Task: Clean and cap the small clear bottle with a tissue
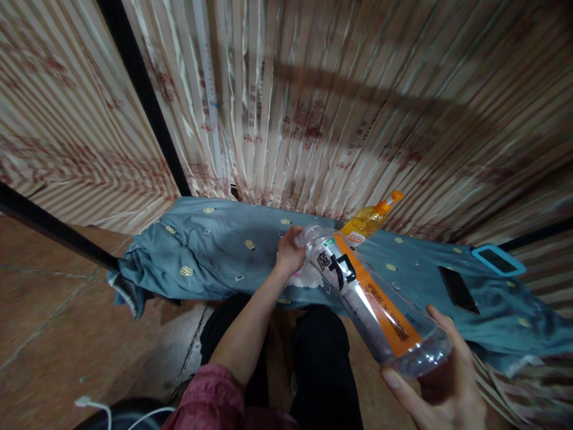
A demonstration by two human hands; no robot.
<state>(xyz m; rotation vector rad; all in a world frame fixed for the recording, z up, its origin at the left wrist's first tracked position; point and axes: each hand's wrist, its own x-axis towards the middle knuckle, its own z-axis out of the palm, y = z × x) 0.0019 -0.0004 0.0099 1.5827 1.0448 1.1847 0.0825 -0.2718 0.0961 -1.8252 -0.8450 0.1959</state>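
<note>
A large clear plastic bottle (358, 286) with an orange and silver label is tilted across the view, its neck toward the upper left and its base toward me. My left hand (292, 249) is closed at the neck end; the exact grip of its fingers is partly hidden. Around the base, my right hand (447, 388) holds the bottle between thumb and fingers. Behind it, a yellow pump bottle (369, 220) with an orange top leans on the cloth. A pale crumpled sheet (308, 277) lies under my left hand, mostly covered.
A blue-grey cloth (219, 239) with pineapple prints covers the narrow bench. On its right lie a dark phone (459, 289) and a blue-framed device (498, 261). Striped curtains (304, 119) hang behind and beside it, with dark poles (143, 89). A white cable (96, 404) is at lower left.
</note>
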